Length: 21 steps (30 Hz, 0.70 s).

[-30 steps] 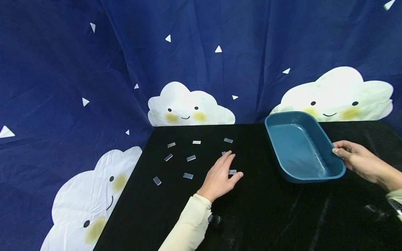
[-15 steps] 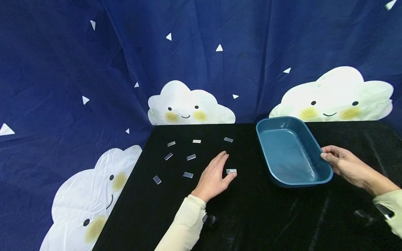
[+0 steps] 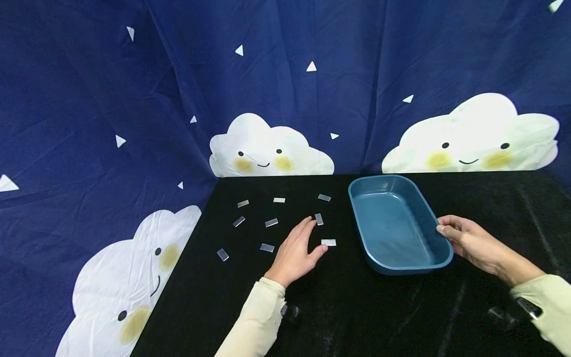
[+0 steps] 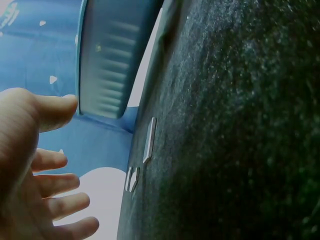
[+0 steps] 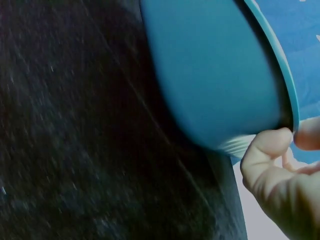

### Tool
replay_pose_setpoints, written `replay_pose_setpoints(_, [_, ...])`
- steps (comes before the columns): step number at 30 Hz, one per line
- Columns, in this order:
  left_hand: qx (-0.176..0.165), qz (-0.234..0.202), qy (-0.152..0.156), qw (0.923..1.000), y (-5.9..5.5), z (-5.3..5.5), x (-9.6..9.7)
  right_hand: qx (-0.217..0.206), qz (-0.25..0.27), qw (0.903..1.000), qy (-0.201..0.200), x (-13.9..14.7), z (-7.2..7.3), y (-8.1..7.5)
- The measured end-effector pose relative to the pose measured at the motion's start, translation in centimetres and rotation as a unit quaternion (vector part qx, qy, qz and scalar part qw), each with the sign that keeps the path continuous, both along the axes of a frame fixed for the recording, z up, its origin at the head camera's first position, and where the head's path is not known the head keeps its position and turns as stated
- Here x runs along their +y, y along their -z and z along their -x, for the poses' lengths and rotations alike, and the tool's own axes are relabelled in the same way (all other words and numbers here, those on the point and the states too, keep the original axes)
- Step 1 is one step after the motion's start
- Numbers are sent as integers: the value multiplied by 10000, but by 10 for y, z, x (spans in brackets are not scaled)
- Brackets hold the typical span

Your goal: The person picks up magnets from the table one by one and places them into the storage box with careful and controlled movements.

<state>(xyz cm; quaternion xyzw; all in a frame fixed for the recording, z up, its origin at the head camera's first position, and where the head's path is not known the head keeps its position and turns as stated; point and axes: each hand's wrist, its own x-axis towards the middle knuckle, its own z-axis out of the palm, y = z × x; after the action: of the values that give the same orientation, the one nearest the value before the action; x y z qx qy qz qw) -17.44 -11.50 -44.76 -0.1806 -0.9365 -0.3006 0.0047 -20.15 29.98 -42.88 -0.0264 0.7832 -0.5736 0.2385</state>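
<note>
A blue plastic basin (image 3: 397, 228) stands right of centre in the head view, slightly tilted. My right hand (image 3: 475, 243) pinches its right rim between thumb and fingers. In the right wrist view the thumb and a finger meet at the rim of the basin (image 5: 220, 70). My left hand (image 3: 292, 253) is spread over the black table with nothing in it. Its fingertips are right beside one small clear rectangular piece (image 3: 318, 219), and its thumb is at another clear piece (image 3: 328, 242). In the left wrist view the left fingers (image 4: 65, 205) are apart and loosely extended.
Several more small clear pieces (image 3: 267, 248) lie scattered over the left half of the black table (image 3: 357, 317). Behind the table hangs a blue curtain (image 3: 276, 59) with white cloud prints.
The right hand has drawn the basin leftward and a little nearer, towards the pieces. My left hand has shifted slightly left and back, uncovering a clear piece near its fingertips.
</note>
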Motion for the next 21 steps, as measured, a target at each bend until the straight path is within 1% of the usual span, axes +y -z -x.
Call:
replay_pose_setpoints(7, [0, 7, -35, 10000, 0, -1, -2, -194, 317, 9993, -62, -11, -6, 0])
replay_pose_setpoints(13, [-7, 11, -96, 10000, 0, -2, -4, -182, 575, 9980, -162, -20, -11, 2])
replay_pose_setpoints(18, [-39, 22, -142, 9999, 0, -4, -5, -164, 640, 9976, -201, -30, -14, 6])
replay_pose_setpoints(21, [-56, -28, -143, 9999, 0, -5, -4, -224, 625, 9976, -182, -35, -15, 7])
